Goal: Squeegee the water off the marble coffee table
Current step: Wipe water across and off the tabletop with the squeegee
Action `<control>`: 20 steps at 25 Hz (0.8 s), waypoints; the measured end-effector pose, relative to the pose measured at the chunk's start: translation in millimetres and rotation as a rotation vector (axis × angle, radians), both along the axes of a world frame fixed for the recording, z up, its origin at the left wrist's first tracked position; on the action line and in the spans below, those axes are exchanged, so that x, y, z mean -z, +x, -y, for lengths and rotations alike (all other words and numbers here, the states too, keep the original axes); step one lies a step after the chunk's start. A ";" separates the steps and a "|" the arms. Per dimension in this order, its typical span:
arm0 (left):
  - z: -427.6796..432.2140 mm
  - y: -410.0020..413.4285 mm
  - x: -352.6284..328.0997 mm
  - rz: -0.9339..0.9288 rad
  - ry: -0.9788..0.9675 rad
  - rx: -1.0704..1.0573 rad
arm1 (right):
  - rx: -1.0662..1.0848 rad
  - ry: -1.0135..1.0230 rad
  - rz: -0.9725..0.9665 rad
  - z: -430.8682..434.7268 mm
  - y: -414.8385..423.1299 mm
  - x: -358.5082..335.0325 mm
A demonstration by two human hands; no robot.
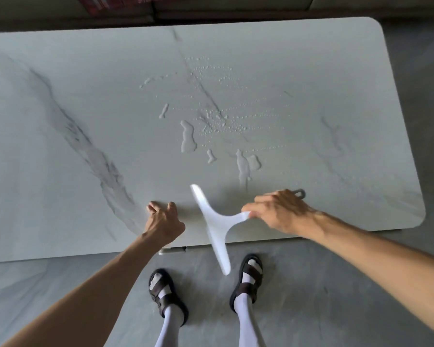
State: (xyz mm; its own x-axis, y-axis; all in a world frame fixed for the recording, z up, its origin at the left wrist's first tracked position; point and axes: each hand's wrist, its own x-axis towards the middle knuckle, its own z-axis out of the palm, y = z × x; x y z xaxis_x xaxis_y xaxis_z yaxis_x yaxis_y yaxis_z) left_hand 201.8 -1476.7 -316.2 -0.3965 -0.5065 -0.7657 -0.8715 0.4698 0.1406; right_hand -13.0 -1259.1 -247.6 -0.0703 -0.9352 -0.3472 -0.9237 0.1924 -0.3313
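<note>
A white marble coffee table [60, 151] with grey veins fills the view. Puddles and beads of water [211, 126] lie on its middle and right of middle. My right hand [278, 211] pinches the handle end of a white T-shaped squeegee [214, 221], which hangs tilted over the table's near edge, its blade running from the tabletop out over the floor. My left hand [163, 221] rests on the tabletop near the front edge, fingers curled, holding nothing.
A small grey loop [300, 192] pokes out behind my right hand on the table. My feet in dark sandals [248, 274] stand on the grey floor close to the table's near edge. A sofa [211, 8] runs along the far side.
</note>
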 end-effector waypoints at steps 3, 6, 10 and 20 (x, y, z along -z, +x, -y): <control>-1.4 2.2 1.9 0.016 -0.001 0.022 | -0.060 0.074 0.070 22.1 35.1 20.3; -2.2 2.5 1.1 0.016 0.000 0.036 | -0.023 0.117 0.025 21.6 23.5 26.4; -2.5 1.7 0.7 0.040 0.008 0.054 | 0.079 0.132 -0.062 -3.9 -24.8 15.5; -2.4 7.2 -4.4 -0.052 -0.046 0.071 | 0.254 0.068 -0.237 -35.2 -92.7 -18.8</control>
State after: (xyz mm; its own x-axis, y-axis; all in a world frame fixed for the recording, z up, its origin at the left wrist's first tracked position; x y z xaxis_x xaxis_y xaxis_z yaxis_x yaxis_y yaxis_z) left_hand 209.0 -1474.3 -311.8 -0.4715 -0.5096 -0.7197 -0.8278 0.5372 0.1618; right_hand -105.8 -1223.9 -228.8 -0.3836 -0.8527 -0.3545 -0.8934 0.4399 -0.0915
